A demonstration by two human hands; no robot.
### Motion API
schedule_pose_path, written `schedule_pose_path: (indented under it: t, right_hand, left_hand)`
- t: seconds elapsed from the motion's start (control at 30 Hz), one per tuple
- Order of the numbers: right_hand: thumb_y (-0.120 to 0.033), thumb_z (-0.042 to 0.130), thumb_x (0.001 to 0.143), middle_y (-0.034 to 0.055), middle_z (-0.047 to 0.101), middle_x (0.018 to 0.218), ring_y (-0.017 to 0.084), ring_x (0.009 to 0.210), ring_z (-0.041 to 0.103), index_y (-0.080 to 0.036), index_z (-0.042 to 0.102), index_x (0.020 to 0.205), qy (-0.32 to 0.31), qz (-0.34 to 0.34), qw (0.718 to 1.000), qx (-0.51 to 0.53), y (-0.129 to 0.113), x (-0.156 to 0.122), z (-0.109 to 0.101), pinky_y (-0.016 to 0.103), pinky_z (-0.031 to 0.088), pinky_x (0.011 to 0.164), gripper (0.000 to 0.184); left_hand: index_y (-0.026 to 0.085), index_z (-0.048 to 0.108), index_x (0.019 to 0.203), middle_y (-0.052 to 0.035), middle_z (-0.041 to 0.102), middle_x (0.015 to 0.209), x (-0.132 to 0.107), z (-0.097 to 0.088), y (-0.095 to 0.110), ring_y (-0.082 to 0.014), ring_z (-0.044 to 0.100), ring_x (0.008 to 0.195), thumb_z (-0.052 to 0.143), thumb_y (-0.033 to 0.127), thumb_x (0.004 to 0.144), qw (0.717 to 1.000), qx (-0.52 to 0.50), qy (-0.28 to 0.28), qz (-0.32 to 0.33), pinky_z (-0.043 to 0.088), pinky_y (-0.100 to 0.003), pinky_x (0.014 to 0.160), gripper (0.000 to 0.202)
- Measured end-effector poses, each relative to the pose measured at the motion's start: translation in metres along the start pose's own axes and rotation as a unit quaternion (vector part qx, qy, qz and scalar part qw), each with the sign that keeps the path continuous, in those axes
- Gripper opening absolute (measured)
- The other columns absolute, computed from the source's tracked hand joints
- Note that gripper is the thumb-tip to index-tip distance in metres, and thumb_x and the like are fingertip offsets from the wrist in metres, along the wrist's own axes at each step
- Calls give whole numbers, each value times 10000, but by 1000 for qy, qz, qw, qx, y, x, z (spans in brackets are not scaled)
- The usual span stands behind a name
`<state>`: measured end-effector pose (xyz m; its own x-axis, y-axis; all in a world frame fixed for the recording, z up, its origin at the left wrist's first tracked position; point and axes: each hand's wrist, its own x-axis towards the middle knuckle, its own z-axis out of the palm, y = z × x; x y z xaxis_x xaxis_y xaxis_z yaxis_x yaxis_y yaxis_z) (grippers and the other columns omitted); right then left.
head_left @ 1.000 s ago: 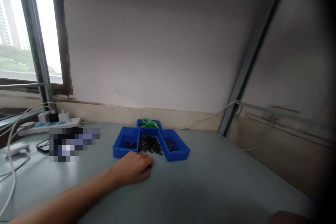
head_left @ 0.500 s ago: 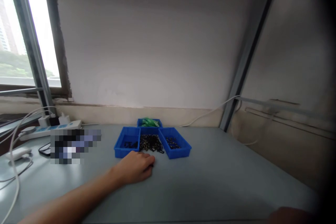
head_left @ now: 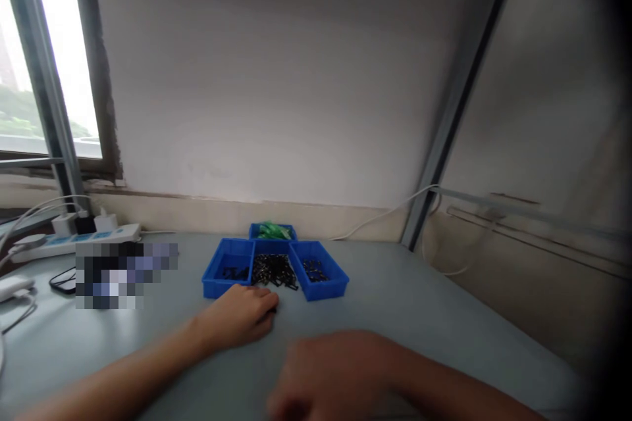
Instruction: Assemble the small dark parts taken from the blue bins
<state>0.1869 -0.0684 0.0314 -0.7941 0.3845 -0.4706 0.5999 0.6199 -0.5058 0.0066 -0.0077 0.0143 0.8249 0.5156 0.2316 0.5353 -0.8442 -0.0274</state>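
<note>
My left hand [head_left: 241, 316] rests on the table in front of the left blue bin [head_left: 217, 288], fingers curled together. A dark bit shows at its fingertips, too small to name. My right hand [head_left: 330, 375] is low in the view, nearer to me and right of the left one; motion smears its fingers. Just beyond the left hand lies a pile of small black and shiny parts [head_left: 276, 270]. The left bin holds a few black pieces [head_left: 236, 273]. In the right blue bin [head_left: 326, 289] are small dark and metallic parts [head_left: 315, 270].
Behind the pile stands another blue bin [head_left: 254, 231] with green plastic [head_left: 274, 231] in it. At the left are a white power strip [head_left: 123, 235] with plugs, white cables and a pixelated area. A metal post [head_left: 434, 145] rises at the back right of the table [head_left: 419, 302].
My right hand has come in from the lower right toward the middle. The left hand stays in front of the bins. The whole view has shifted slightly.
</note>
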Motion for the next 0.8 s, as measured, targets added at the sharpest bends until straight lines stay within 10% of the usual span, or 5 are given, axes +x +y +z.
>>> schedule_pose_path:
  t: [0.17, 0.5, 0.8]
  right_hand:
    - [-261, 485, 783, -22, 565, 536, 106, 491, 542, -159, 558, 589, 114, 153, 982, 17, 17, -13, -56, 191, 384, 465, 231]
    - [-249, 444, 837, 51, 672, 812, 164, 690, 588, -171, 619, 935, 364, 100, 921, -96, 47, 22, -22, 225, 354, 581, 215]
    - [-177, 414, 851, 18, 662, 754, 136, 641, 574, -163, 623, 882, 381, 36, 923, -34, 49, 26, -17, 207, 361, 575, 211]
  left_hand:
    - [177, 531, 814, -26, 616, 803, 1, 2, -1, -170, 592, 713, 444, 174, 843, 1000, 2, 19, -21, 432, -238, 623, 92]
    - [179, 550, 843, -10, 616, 789, 2, 0, 1, -156, 583, 696, 428, 189, 868, 994, -79, 45, -61, 416, -231, 615, 125]
    - [178, 567, 894, -10, 578, 849, 1, 6, -2, -137, 558, 745, 458, 179, 872, 981, -168, 85, -43, 408, -219, 671, 111]
